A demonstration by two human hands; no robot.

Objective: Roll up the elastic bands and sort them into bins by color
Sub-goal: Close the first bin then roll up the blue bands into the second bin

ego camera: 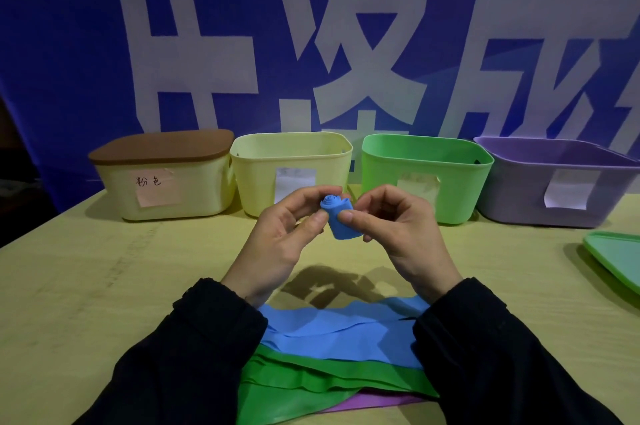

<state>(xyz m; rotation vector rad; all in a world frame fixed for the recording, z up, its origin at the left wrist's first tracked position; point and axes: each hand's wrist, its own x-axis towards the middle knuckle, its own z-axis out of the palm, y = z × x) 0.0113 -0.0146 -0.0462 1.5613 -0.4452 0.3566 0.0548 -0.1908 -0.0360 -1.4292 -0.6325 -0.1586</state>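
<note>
A blue elastic band, rolled into a tight cylinder (pixel 340 217), is held above the table between both hands. My left hand (pixel 281 239) pinches its left side with thumb and fingers. My right hand (pixel 398 232) pinches its right side the same way. Near the front edge of the table lies a pile of flat bands: blue ones (pixel 341 334) on top, green ones (pixel 311 386) under them, a purple one (pixel 374 402) at the bottom. My dark sleeves cover part of the pile.
A row of bins stands at the back: a cream bin with a brown lid (pixel 162 178) and a pink note, an open yellow bin (pixel 291 171), an open green bin (pixel 427 175), an open purple bin (pixel 557 182). A green lid (pixel 616 256) lies at the right.
</note>
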